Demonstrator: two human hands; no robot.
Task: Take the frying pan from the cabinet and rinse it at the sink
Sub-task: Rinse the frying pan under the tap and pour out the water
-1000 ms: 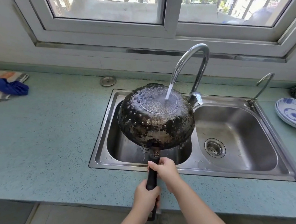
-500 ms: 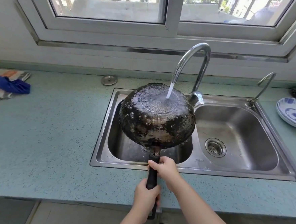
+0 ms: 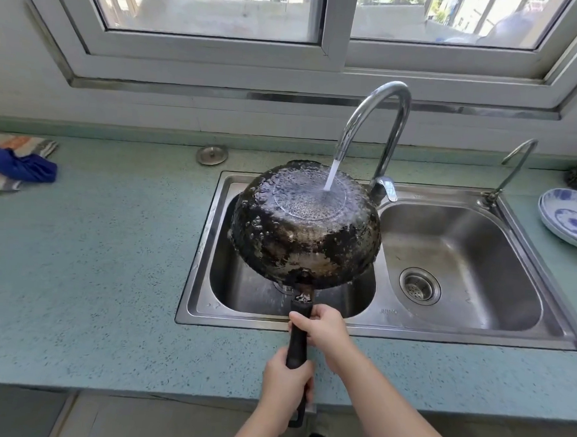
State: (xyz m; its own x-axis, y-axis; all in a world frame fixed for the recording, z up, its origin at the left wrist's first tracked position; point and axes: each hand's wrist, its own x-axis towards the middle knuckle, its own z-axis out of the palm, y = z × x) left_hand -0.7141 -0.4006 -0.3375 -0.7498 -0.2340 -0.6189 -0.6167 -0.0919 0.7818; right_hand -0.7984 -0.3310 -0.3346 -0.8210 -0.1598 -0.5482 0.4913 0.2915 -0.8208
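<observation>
Barely shifted since the earlier frames: frying pan [image 3: 305, 233] still upturned over the left basin of the sink [image 3: 545, 280], blackened underside (wet, beaded) under the faucet [image 3: 375, 122] stream. Left hand [image 3: 285, 387] clenched low on the black handle, right hand [image 3: 325, 328] gripping higher, fingers wrapped around. Blue plates [image 3: 572, 217] on the table [image 3: 90, 255] at right.
</observation>
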